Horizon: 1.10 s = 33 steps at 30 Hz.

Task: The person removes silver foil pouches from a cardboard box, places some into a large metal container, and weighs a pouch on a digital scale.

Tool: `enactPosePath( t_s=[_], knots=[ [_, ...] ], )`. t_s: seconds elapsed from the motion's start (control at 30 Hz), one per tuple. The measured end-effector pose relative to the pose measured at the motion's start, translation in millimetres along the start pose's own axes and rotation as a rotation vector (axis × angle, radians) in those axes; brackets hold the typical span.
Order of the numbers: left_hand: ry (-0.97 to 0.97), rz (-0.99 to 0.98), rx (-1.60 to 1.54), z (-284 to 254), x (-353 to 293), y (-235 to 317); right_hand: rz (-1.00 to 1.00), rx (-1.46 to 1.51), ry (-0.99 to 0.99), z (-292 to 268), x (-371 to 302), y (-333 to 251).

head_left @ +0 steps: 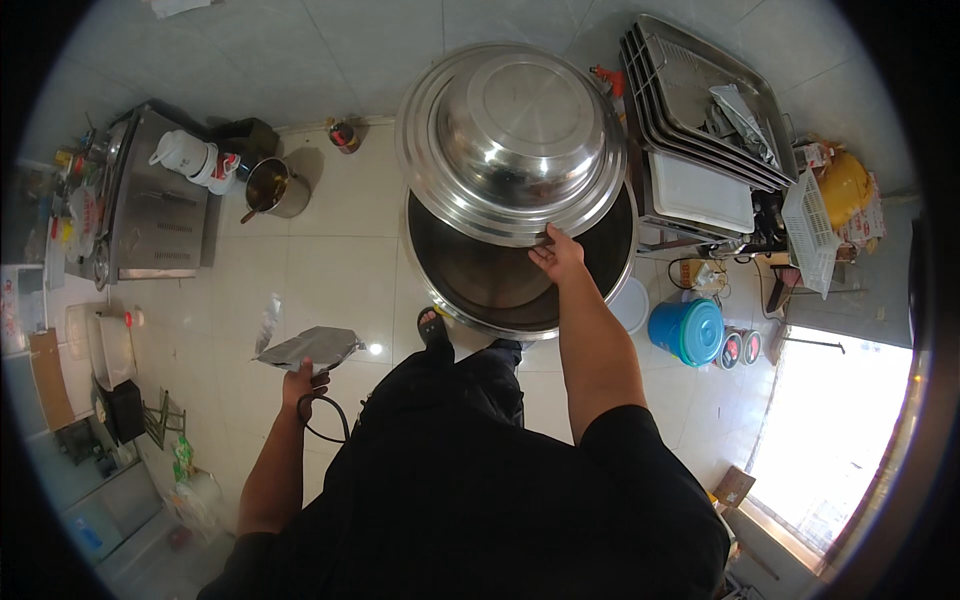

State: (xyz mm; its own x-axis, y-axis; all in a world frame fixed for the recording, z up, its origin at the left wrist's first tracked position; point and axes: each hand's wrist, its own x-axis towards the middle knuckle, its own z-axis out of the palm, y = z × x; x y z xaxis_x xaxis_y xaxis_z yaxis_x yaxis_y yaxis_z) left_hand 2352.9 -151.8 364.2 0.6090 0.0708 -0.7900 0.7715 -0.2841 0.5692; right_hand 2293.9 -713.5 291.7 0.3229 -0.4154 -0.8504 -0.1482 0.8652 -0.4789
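- L hand: closing on near edge of flat silver-grey pkt; thumb on top, pkt sitting out to L of body, above floor.
- R hand: grasping near rim of upturned steel basin, arm reaching fwd; fingers partly hidden at rim, so exact finger placement not showing.
- Basin: facing base-up, w/ stepped rings showing round it; can't tell if one pc or several nested.
- Basin is covering far part of lg round vat; near part of vat opening is showing, interior dk.
- Black cable: looping nr L wrist.
- Sandalled foot: standing just beside vat, near side.
- L of vat, well apart: steel pot standing on tiled floor, dk contents showing; dk bottle standing btwn pot & vat, farther back.
- R of vat: stacked metal trays leaning at angle; lower down, blue bucket w/ lid on, two tins sitting just beside it.
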Motion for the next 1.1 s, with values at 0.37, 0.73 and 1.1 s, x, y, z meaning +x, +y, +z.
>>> enactPosePath(
  t_s=[0.37,0.73,1.1],
  knots=[
    [-0.037,-0.009,0.058,0.7,6.1,6.0,-0.019,0.044,-0.054,1.0,-12.6,2.8],
    [-0.017,-0.014,0.009,5.0,9.3,8.7,-0.051,0.061,-0.089,-24.3,-6.7,33.1],
    [-0.110,0.013,0.067,3.9,26.9,4.8,-0.085,0.051,-0.053,-21.1,-21.4,42.8]
  ],
)
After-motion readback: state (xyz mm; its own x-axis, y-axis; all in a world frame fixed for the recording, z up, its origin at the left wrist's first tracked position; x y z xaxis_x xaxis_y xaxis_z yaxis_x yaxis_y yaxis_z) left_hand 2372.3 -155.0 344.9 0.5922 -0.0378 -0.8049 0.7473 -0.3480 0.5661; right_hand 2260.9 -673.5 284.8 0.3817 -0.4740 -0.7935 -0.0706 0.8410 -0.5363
